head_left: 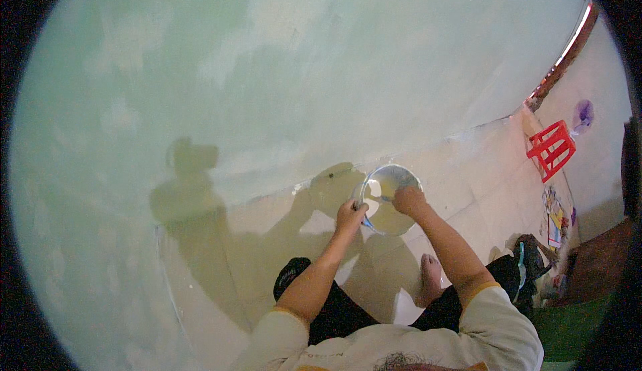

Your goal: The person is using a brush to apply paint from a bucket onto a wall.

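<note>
A pale round bucket point(390, 232) stands on the floor in front of me, close to the wall. My left hand point(350, 215) is closed at its left rim, thumb toward the opening. A small blue piece shows just beside that thumb; whether it belongs to the bucket or to a tool, I cannot tell. My right hand point(409, 201) reaches over the right side into the bucket, fingers closed. A thin greyish thing seems to extend left from those fingers, too blurred to name. Whitish patches show inside the bucket.
A green wall point(234, 90) with whitish patches rises ahead. Pale tiles point(461, 190) cover the floor. At the right are a red plastic stool point(552, 150), scattered papers point(554, 220) and a black bag-like thing point(531, 264). My bare foot point(430, 281) is near the bucket.
</note>
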{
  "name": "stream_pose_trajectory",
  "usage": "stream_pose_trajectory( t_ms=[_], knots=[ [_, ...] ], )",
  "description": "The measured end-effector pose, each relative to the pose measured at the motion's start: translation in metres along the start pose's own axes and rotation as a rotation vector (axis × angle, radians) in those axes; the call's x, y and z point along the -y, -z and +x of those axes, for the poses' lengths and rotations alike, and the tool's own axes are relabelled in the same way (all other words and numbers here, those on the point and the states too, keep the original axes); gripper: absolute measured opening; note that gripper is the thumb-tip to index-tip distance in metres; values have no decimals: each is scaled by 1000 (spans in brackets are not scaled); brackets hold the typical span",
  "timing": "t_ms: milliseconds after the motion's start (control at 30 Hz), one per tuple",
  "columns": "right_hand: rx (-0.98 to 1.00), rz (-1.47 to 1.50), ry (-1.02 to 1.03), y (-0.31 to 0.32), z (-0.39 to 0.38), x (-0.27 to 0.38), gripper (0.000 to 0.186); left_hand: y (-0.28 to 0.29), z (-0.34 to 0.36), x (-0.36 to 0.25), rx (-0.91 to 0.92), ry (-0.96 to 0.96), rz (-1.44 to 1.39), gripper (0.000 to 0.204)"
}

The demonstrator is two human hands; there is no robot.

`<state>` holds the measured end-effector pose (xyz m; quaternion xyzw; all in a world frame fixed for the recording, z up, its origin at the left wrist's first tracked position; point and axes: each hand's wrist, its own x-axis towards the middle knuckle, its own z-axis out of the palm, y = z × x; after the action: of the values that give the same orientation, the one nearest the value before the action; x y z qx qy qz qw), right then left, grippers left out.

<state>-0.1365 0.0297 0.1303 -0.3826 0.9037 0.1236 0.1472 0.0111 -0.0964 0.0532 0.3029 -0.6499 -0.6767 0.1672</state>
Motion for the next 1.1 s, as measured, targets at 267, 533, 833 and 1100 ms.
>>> stream_pose_trajectory(
  t_ms=[267,533,833,1100],
  knots=[
    [-29,459,-87,8,-11,-31,42,-11,10,28,15,10,-12,29],
    [70,545,-249,73,-54,-61,35,-42,-6,2,8,16,-147,23],
    [-154,839,-177,71,-61,-44,38,-7,-37,-27,24,101,-472,13],
    [-174,356,262,28,6,12,25,24,-59,-47,-103,108,-244,18]
  ],
)
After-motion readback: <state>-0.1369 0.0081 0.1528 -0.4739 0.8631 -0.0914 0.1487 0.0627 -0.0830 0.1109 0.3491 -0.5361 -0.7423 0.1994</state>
